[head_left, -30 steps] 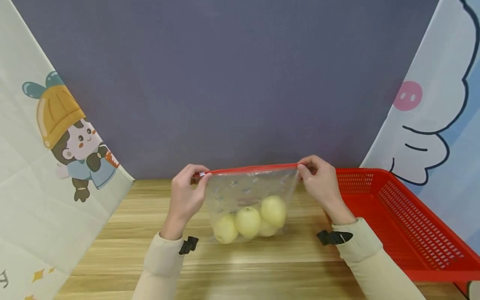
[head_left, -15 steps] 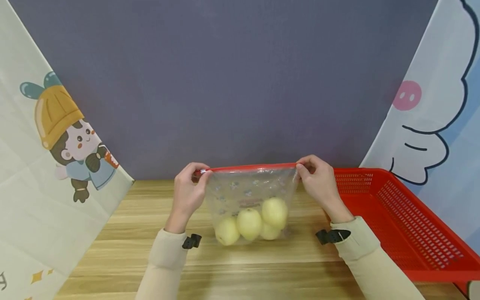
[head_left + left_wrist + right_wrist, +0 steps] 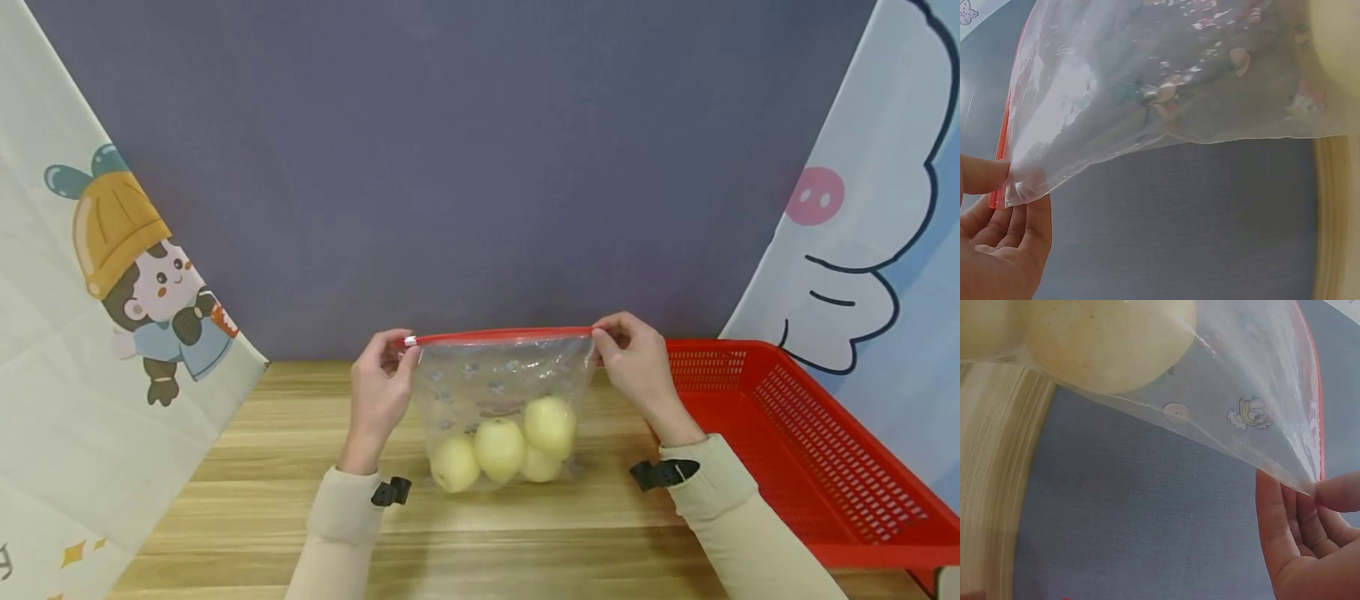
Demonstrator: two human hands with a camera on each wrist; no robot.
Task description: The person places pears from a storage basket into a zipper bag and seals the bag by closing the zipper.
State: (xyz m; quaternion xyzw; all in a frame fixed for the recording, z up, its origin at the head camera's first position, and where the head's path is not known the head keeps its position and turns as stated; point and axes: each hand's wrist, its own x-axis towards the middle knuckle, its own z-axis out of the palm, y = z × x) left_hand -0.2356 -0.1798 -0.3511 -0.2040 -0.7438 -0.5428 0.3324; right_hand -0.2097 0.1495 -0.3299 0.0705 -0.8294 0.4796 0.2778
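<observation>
A clear printed zip bag [image 3: 480, 375] with a red zip strip [image 3: 502, 335] hangs upright between both hands, its top edge stretched straight. Several pale yellow-green round fruits [image 3: 498, 448] sit in its bottom, low over the wooden table. My left hand [image 3: 381, 392] pinches the strip's left end between thumb and fingers, right by a small white slider [image 3: 410, 341]. At the opposite top corner my right hand [image 3: 637, 362] pinches the strip's other end. Each wrist view shows thumb and fingers on a corner of the bag, one at the red strip [image 3: 1001, 144].
A red perforated plastic basket [image 3: 780, 467] stands on the right of the wooden table [image 3: 247, 492], beside my right forearm. Behind the table rises a grey-blue panel [image 3: 480, 167]. Cartoon-printed sheets [image 3: 67, 333] slope along both sides.
My left hand has shifted slightly right and up, still pinching its corner, and the white slider shows more plainly. The fruits in the bag sit slightly lower; the right hand barely moved.
</observation>
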